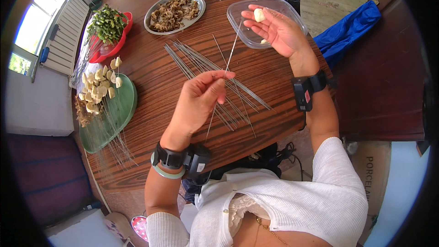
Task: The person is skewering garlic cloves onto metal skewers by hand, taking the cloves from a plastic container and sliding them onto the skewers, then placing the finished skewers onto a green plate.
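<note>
My left hand [205,97] pinches a thin metal skewer [233,49] between thumb and fingers, its upper end slanting towards the right hand. In my right hand [279,29], a pale, rounded food piece [259,15] rests between the thumb and the fingers. That hand is over a clear plastic container [252,40], where a small pale piece [263,41] shows at the near side. The skewer's tip is close to the right fingers but apart from the food piece. Below and around the left hand, several loose metal skewers [180,61] lie crossed on the wooden table [154,116].
A metal plate [203,6] holds brown food pieces. At left, a red dish [128,24] bears skewered green vegetable pieces [106,24]. Skewered pale slices [99,87] lie on a green plate [127,97], their skewers jutting over its near edge. Blue cloth [349,31] hangs at right.
</note>
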